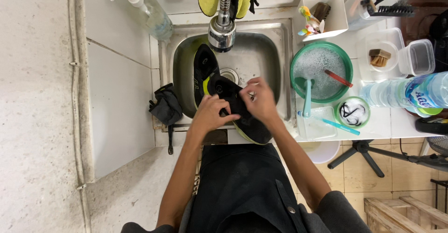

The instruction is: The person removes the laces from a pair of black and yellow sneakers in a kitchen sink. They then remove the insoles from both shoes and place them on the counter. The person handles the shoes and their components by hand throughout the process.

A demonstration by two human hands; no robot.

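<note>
A black sports shoe (252, 128) with a yellow-green sole lies across the front rim of the steel sink (261, 51). My left hand (210, 112) grips its upper from the left. My right hand (259, 101) pinches the shoe's top near the laces. A second black shoe (204, 67) with yellow-green trim leans inside the sink basin, just behind my hands. The tap head (221, 33) hangs over the basin.
A green bowl of foamy water (322, 69) with brushes stands right of the sink, a small green cup (353, 112) beside it. Clear plastic tubs (417, 58), a water bottle (410, 92), a soap dispenser (149, 11) and a black cloth (164, 104) surround the sink.
</note>
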